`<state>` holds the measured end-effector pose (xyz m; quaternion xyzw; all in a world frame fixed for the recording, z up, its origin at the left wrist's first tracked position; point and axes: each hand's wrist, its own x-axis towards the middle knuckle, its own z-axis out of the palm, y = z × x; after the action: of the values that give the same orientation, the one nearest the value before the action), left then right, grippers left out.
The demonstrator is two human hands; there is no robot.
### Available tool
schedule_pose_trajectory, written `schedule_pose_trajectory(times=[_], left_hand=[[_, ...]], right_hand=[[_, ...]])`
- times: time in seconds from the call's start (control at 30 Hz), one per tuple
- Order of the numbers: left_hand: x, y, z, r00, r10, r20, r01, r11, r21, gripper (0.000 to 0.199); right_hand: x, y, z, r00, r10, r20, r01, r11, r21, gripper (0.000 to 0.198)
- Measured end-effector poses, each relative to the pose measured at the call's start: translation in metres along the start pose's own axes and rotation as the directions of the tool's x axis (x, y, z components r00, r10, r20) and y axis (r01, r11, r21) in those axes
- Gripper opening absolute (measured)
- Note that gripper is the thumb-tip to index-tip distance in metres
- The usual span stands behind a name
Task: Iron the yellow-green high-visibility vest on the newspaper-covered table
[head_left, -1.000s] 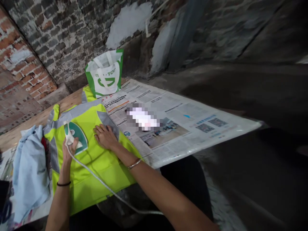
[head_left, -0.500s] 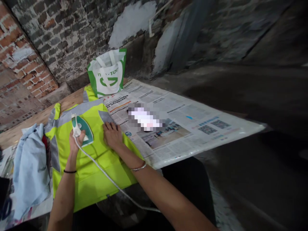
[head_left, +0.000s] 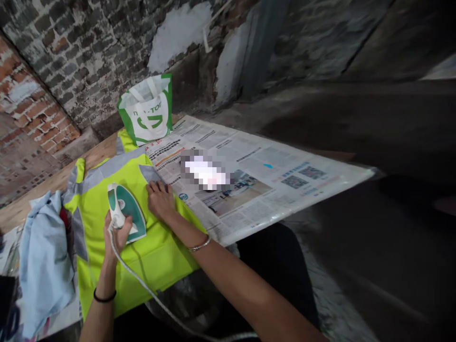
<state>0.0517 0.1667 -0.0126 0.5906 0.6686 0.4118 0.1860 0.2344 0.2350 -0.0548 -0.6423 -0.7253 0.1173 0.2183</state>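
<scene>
Gripping the white handle of a green-and-white clothes iron (head_left: 133, 209), the left hand (head_left: 119, 235) has its fingers wrapped round and its thumb along the near side. The iron sits sole down over the middle of a fluorescent yellow high-visibility garment (head_left: 153, 251) with grey bands; how firmly it presses, I cannot tell. The right hand (head_left: 162, 202) lies open and palm down on the same garment, fingers stretched forward to the lower edge of a grey panel. A pale power cord (head_left: 140, 281) runs from the handle's rear across the yellow cloth and under the right forearm. The garment is laid out on a table, beside newspaper sheets (head_left: 249, 152) on which a pixelated bright object (head_left: 204, 171) lies. A white-and-green shopping bag (head_left: 151, 111) stands upright at its far end, and a crumpled light-blue cloth (head_left: 46, 261) lies just to its left.
</scene>
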Motion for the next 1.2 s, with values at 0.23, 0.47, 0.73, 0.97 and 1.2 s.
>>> schedule_pose_trajectory(times=[0.23,0.47,0.73,0.97,1.2], left_hand=[[0.050,0.022,0.029,0.995,0.081,0.053,-0.080,0.997,-0.010,0.037],[0.108,0.034,0.061,0.998,0.048,0.027,-0.047,0.998,-0.039,0.034],[0.053,0.020,0.020,0.998,0.018,0.055,-0.016,1.000,-0.023,0.032],[-0.001,-0.014,-0.035,0.999,-0.045,0.006,0.045,0.999,0.005,0.046],[0.049,-0.007,-0.034,0.995,-0.030,-0.091,0.031,0.999,0.009,0.033]], right_hand=[[0.000,0.004,0.003,1.000,-0.002,0.004,0.002,1.000,-0.010,0.059],[0.001,0.006,0.011,0.999,0.013,-0.035,-0.013,1.000,-0.015,0.056],[0.003,0.002,0.004,1.000,0.015,-0.002,-0.015,1.000,-0.002,0.058],[0.002,0.002,0.003,1.000,-0.016,-0.026,0.016,1.000,0.012,0.056],[-0.001,0.003,0.004,1.000,-0.009,-0.017,0.009,1.000,-0.029,0.054]])
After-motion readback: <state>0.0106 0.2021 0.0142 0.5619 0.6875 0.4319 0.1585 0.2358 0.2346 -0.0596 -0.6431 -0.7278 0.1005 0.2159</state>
